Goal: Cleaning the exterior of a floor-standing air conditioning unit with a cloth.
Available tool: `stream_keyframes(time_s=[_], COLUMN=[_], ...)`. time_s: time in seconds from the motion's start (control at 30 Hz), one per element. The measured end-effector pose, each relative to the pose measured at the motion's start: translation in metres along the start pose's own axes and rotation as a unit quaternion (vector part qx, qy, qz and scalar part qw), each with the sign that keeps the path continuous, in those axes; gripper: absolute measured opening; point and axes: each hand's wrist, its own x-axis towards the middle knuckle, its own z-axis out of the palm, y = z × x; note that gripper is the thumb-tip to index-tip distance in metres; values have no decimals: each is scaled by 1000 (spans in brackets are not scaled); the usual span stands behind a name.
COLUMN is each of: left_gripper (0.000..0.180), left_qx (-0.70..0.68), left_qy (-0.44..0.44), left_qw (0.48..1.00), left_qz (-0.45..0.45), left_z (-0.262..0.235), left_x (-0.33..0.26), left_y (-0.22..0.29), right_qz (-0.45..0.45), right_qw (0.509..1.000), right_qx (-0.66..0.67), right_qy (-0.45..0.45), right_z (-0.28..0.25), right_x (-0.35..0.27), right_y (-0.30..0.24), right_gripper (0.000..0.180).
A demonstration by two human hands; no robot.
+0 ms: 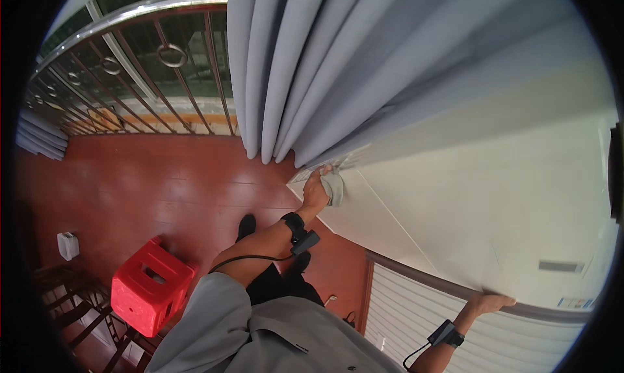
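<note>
My left hand is closed around a grey cloth, pressed against the lower part of a tall white appliance, which looks like a floor-standing air conditioner. A slotted strip shows beside the cloth, partly behind my fingers. Farther right, my right hand lies with fingers stretched along the appliance's near edge, by its dark brown border. Nothing shows in that hand. Both wrists wear black straps with small cabled devices. A long grey-blue curtain hangs over the far side of the appliance, its hem close to my left hand.
On the reddish floor stands a red plastic stool at my left. Beyond it sits a small white box. Dark furniture fills the lower left corner. A metal railing runs along the windows. White ribbed panelling is at right.
</note>
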Motion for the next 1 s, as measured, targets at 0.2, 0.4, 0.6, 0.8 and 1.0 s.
stream_keyframes(time_s=[0.2,0.4,0.6,0.8,1.0], left_gripper=[47,47,53,55,66], left_qx=[129,127,96,53,116], left_qy=[-102,-203,-230,-146,-87], left_qw=[982,971,968,983,951], left_qz=[-97,-16,-16,96,274], left_z=[-17,-8,18,30,16], left_x=[29,48,35,-4,-23], left_y=[-6,42,113,124,83], right_qz=[44,52,51,77,65], right_qw=[996,992,990,986,988], right_qx=[15,12,0,-13,-26], right_qy=[74,114,134,145,138], right_z=[23,19,18,13,30], right_x=[-17,-2,3,7,-14], right_y=[-21,-7,1,1,-19], right_gripper=[88,84,74,68,80])
